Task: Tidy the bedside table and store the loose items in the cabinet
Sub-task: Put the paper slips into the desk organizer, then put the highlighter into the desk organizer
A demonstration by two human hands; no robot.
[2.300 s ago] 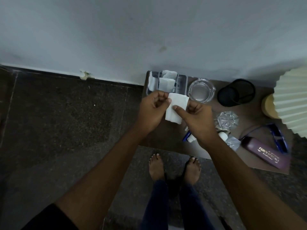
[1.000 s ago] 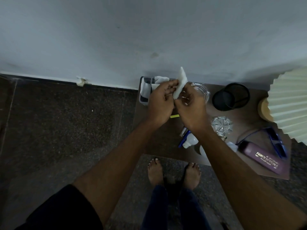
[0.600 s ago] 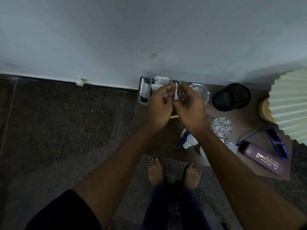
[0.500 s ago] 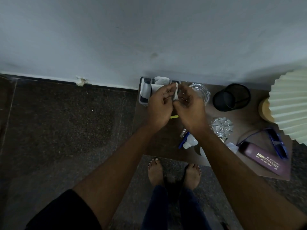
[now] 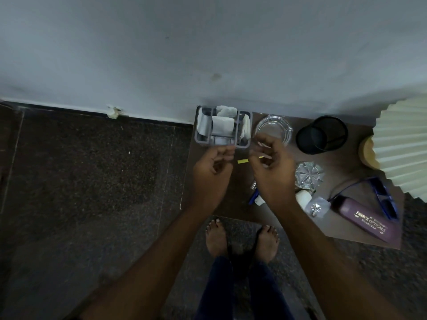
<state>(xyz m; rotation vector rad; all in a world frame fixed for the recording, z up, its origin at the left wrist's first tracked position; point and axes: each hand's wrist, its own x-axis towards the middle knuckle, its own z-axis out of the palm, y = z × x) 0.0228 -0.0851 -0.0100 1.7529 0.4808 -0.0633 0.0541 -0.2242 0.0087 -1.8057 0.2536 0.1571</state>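
2 hands free now: the left hand (image 5: 213, 167) and the right hand (image 5: 271, 168) hover over the bedside table (image 5: 219, 204), fingers loosely curled, gripping nothing I can see. A yellow strip (image 5: 242, 161) lies between them. Just beyond sits the grey organiser (image 5: 221, 140), the tissue (image 5: 246, 130) tucked into its right compartment. The cabinet is out of view. The risk is that a hasty reach to the right clips the glass ashtray (image 5: 273, 128), just beyond the right fingers, or the crystal ornament (image 5: 308, 175). The pens (image 5: 254, 197) near the front edge could also roll off. Against a moment ago, the tissue has left the fingers and both hands have drawn back.
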